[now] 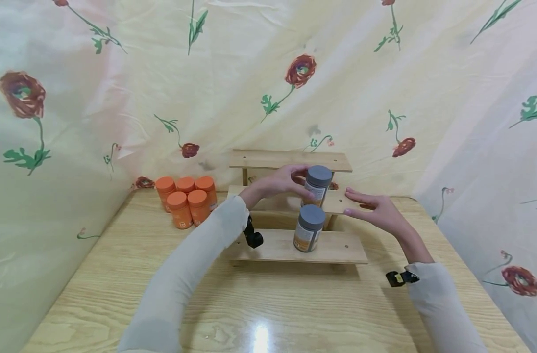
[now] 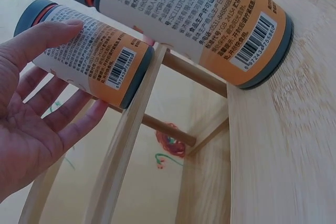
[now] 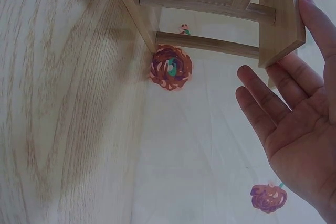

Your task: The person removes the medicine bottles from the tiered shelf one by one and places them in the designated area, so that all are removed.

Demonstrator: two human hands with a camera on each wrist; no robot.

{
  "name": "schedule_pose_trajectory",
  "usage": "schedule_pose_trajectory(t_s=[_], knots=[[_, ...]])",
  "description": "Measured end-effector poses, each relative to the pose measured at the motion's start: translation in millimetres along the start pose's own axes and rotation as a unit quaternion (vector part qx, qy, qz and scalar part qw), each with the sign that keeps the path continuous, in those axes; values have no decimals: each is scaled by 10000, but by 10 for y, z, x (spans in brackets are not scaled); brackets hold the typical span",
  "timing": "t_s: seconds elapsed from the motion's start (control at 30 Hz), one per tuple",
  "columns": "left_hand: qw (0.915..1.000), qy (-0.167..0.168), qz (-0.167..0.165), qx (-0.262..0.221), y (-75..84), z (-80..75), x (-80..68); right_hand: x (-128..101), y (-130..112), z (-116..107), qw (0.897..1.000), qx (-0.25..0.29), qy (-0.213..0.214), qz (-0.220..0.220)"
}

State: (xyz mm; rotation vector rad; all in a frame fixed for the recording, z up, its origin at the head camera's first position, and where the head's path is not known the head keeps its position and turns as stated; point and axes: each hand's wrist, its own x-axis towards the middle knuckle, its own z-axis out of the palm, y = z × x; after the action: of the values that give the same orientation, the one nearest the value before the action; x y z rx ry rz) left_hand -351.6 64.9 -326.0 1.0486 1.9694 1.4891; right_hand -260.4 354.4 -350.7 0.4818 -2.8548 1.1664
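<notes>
My left hand [image 1: 279, 182] holds a supplement jar [image 1: 318, 180] with a dark grey lid at the middle tier of a wooden step shelf [image 1: 268, 247]. In the left wrist view, the thumb lies across the white-and-orange label of that jar [image 2: 100, 51], with the fingers behind it. A matching grey-lidded jar [image 1: 310, 228] stands on the lowest tier, just in front. At the right end of the middle tier is my right hand [image 1: 378, 212]. Its thumb and forefinger touch the shelf end [image 3: 283, 19], while the other fingers extend fairly straight.
Several orange jars [image 1: 180, 210] with orange lids stand grouped on the wooden table [image 1: 295, 304], left of the shelf. The shelf's top tier [image 1: 286, 159] rises behind the hands. A flower-printed cloth [image 1: 251, 73] hangs close behind and at both sides.
</notes>
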Motion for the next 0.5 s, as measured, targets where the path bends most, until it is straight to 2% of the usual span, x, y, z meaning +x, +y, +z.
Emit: schedule_pose_trajectory(t_s=[0.1,0.33,0.5], knots=[[10000,6,-15,-63,1,-27,-38,17,46,7,10000,-16,14,-40],[9998,45,50,-183,-15,-95,-144,95,315,33,9999,-68,83,-123],[9996,247,13,-101,-15,-137,-255,117,379,43,9997,-124,88,-167]])
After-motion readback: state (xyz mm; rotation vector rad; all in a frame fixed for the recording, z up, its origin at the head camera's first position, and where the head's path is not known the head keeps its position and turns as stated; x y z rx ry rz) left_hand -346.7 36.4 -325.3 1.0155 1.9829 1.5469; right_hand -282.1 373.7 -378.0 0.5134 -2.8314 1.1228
